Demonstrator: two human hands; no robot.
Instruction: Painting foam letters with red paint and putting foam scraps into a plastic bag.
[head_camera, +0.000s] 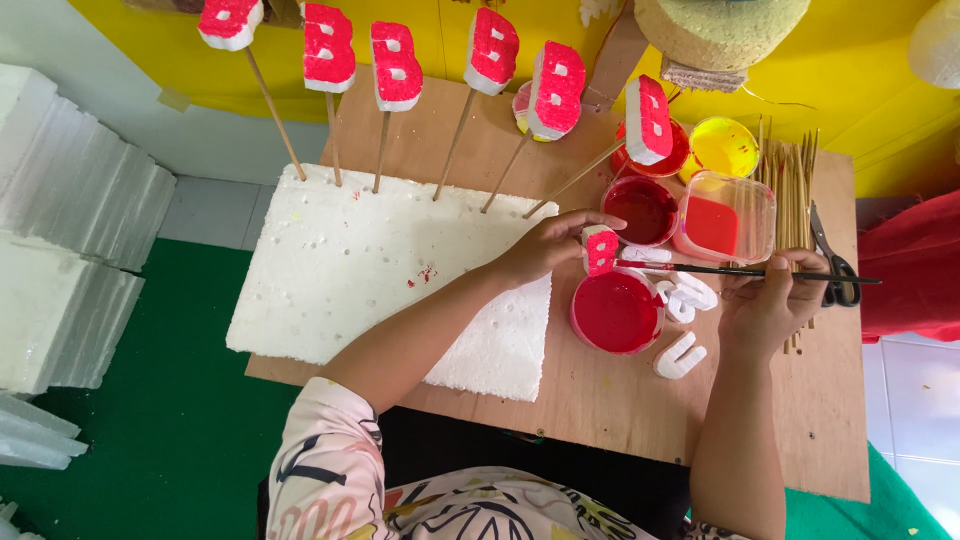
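My left hand (545, 245) holds a small foam letter (599, 250), white with a red-painted face, above the wooden board (600, 400). My right hand (770, 300) grips a thin dark paintbrush (700, 268) whose tip rests against the letter. Just below the letter sits a round tub of red paint (615, 312). Unpainted white foam letters (683, 355) lie beside that tub.
A white foam slab (340, 270) holds several red-painted letters on skewers (398, 66). More paint tubs, red (641, 210) and yellow (724, 147), a square container of red paint (722, 218), a bundle of skewers (790, 175) and scissors (835, 265) lie on the board. Foam sheets (60, 230) are stacked at left.
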